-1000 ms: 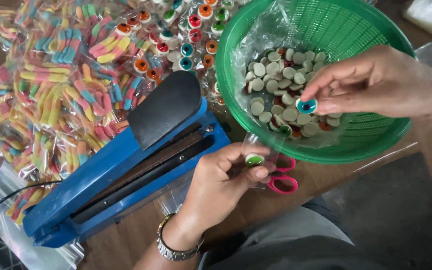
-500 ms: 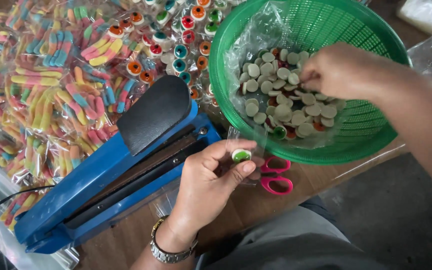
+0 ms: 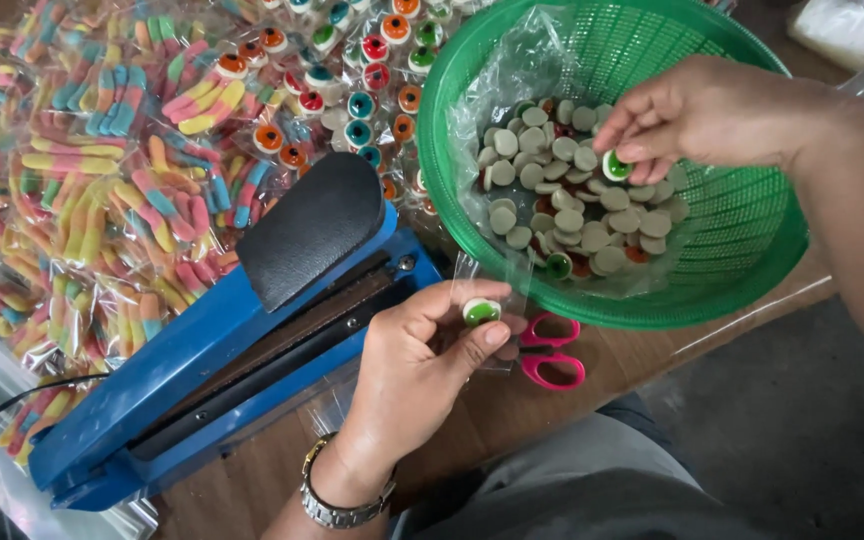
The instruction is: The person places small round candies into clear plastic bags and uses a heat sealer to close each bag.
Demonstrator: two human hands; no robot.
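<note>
Grey cloth [image 3: 592,480] of the person's lap fills the near edge of the view, and a metal wristwatch [image 3: 337,505] circles the left wrist just above it. From there the left hand [image 3: 417,375] rises over the wooden table [image 3: 472,420], its thumb and fingers pinched closed on a small clear bag [image 3: 477,305] with a round green-centred gummy [image 3: 480,312] in it; how much of the bag hangs below the fingers is hard to tell, since the film is nearly invisible. Just beside that hand, to its right, pink scissors [image 3: 552,350] lie flat on the wood. To its left a blue heat sealer [image 3: 222,370] runs diagonally, with its black handle pad [image 3: 312,225] at the upper end and a black cord [image 3: 2,410] trailing off the lower end.

Further out, a green mesh basket [image 3: 742,230] sits lined with clear plastic [image 3: 512,90] and holds a heap of pale round gummies [image 3: 552,200], a few showing green or red centres. The right hand [image 3: 702,110] reaches into it from the right, fingertips closed on another green-centred gummy [image 3: 616,165] just above the heap.

Farthest back, sealed packets of striped gummy worms [image 3: 102,200] lie piled on the left, and packets of eye-shaped gummies [image 3: 352,60] lie between them and the basket.
</note>
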